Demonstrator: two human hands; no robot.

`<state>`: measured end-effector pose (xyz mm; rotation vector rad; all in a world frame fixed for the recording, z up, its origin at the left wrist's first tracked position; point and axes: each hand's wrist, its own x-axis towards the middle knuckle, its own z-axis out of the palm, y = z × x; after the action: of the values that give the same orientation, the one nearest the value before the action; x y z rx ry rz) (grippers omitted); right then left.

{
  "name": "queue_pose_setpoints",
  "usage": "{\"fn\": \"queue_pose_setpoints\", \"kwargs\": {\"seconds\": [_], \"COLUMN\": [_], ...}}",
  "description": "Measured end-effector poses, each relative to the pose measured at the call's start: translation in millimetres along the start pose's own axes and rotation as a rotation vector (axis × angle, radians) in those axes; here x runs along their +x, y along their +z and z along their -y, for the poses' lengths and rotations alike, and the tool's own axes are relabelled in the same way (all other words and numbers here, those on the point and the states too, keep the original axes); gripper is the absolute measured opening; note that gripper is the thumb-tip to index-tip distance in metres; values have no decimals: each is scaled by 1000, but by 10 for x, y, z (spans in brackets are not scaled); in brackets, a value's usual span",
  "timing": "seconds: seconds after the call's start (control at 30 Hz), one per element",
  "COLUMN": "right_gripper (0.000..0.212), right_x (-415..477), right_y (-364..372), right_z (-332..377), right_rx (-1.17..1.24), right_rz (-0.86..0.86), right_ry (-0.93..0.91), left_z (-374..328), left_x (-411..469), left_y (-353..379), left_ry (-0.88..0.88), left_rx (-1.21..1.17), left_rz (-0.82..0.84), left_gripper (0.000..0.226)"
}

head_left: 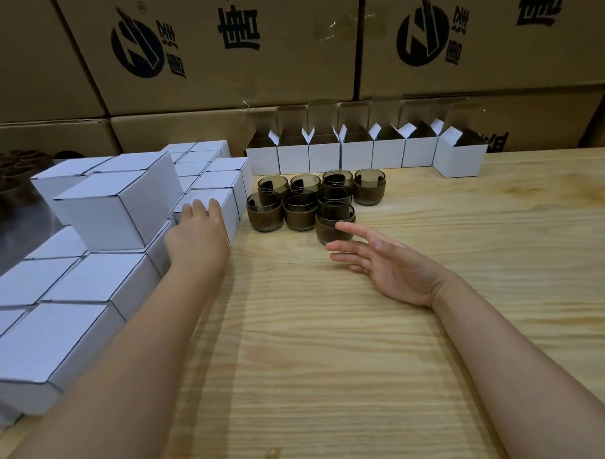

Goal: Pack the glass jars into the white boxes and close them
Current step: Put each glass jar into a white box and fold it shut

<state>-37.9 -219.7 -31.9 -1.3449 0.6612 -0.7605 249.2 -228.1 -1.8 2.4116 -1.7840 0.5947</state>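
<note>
**One hand on a box, one hand by a jar**

The left hand [198, 233] rests on a closed white box [225, 211]. Its fingers [200, 207] lie over the top edge of that box and do not squeeze it. More closed boxes [90, 281] are stacked to the left of these fingers, some piled two high.

The right hand [381, 257] is just above the tabletop [332, 348]. Its fingers [354, 229] are straight and spread wide, and they hold nothing. The tips are right beside the nearest jar [333, 221]. I cannot tell if they touch it.

The other glass jars [293, 202] stand close together just past the right fingers, between the two hands. They are dark and see-through with brown bands. None of them is in a box.

Farther back from both sets of fingers stands a row of open boxes [356, 153] with their flaps up. Behind that row are big brown cartons [219, 50] with black print
</note>
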Motion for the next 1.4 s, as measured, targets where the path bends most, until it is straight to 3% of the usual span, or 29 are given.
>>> {"fn": "queue_pose_setpoints", "kwargs": {"seconds": [0.17,0.27,0.33,0.43,0.5,0.63,0.73,0.8,0.87,0.93,0.97,1.0,1.07,1.2,1.4], "right_gripper": [95,95,95,95,95,92,60,49,41,18,9,13,19,18,29], "right_x": [-2,-5,-16,-28,-32,-32,-33,-40,-20,68,135,207,340,506,669], "right_y": [18,33,47,63,72,72,62,31,-25,-116,-189,-278,-524,-1297,-2168], "right_z": [12,27,45,55,53,56,55,76,127,184,208,225,227,280,553], "right_rx": [13,18,17,18,9,18,-3,-4,104,190,148,43,-227,-811,-1116], "right_rz": [8,7,6,-5,-16,-28,-40,-53,-172,-524,-751,-957,-1142,-1104,-1016], "right_ry": [0,-1,1,1,-4,2,11,0,-110,-295,-336,-334,-259,0,333], "left_z": [-43,-66,-147,-420,-583,-642,-617,-638,-666,-681,-687,-688,-690,-700,-711], "left_x": [30,-45,-195,-550,-771,-865,-816,-791,-783,-776,-776,-779,-786,-785,-800], "left_y": [-30,-122,-211,-252,-230,-47,-7,-14,-14,-15,-14,-15,-20,-23,-28], "left_ry": [-10,-105,-103,29,-15,-37,-27,-17,3,4,2,2,2,1,-5], "left_rx": [-59,-296,-439,-652,-775,-668,-702,-672,-618,-585,-575,-566,-549,-514,-441], "left_rz": [60,79,-68,-275,-199,36,40,59,74,80,80,79,75,90,96], "left_gripper": [57,62,63,38,24,26,25,23,20,18,17,16,15,13,16]}}
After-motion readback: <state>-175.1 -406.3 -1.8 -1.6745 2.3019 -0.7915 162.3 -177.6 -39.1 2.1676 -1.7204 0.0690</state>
